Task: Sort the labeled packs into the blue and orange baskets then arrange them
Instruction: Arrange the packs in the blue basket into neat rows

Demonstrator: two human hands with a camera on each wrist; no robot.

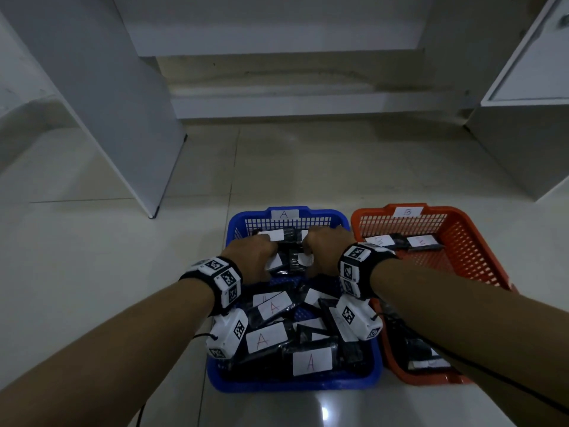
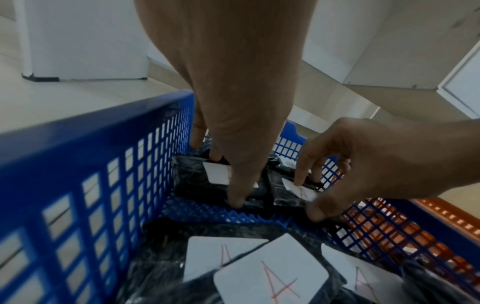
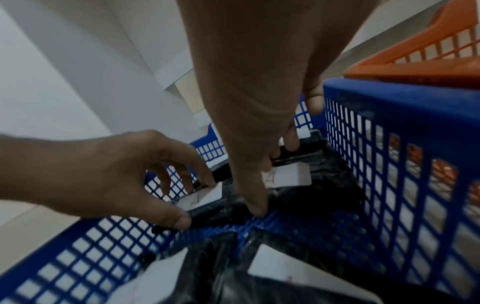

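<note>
The blue basket [image 1: 292, 385] labelled A stands on the floor, with the orange basket [image 1: 462, 241] labelled B to its right. Both hands reach into the blue basket's far end. My left hand [image 1: 255, 257] pinches a black pack with a white A label [image 2: 192, 181], thumb on its near edge and fingers on its far edge. Beside it, my right hand [image 1: 323, 251] grips a second A pack [image 3: 293, 179] the same way. Both packs lie flat on the basket floor, side by side. Several loose A packs [image 1: 311, 362] lie heaped in the near half.
Two B packs [image 1: 380, 241] lie at the orange basket's far end, and another [image 1: 428, 362] near its front. A white cabinet panel [image 1: 123, 118] stands at the left, another cabinet [image 1: 523, 118] at the right, and a low step [image 1: 308, 106] behind. Tiled floor surrounds the baskets.
</note>
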